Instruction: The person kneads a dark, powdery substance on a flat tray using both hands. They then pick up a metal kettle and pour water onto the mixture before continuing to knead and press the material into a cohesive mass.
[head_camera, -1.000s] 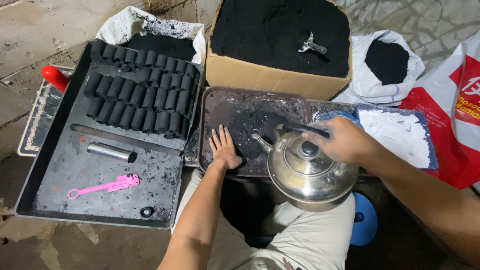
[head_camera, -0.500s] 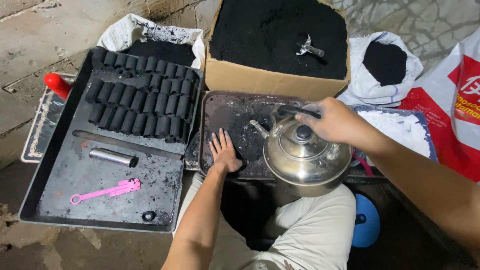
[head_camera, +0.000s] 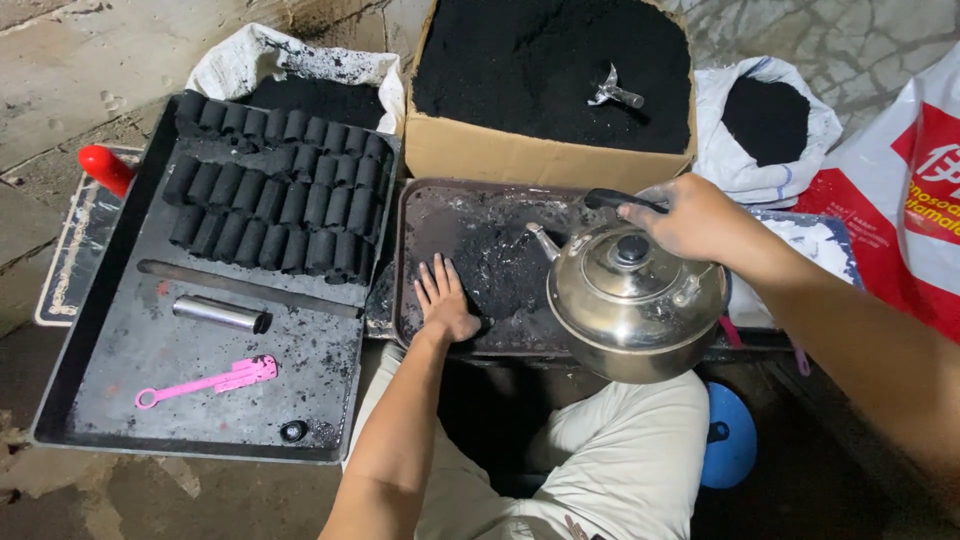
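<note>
Steel kettle (head_camera: 635, 305), its handle clenched in the right hand (head_camera: 680, 215), wants slow tipping over the brown tray (head_camera: 440, 205), beside the flat, empty left hand (head_camera: 445, 300).

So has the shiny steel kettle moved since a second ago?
Yes. The shiny steel kettle has shifted slightly right and up, toward the cardboard box, held by the right hand.
</note>
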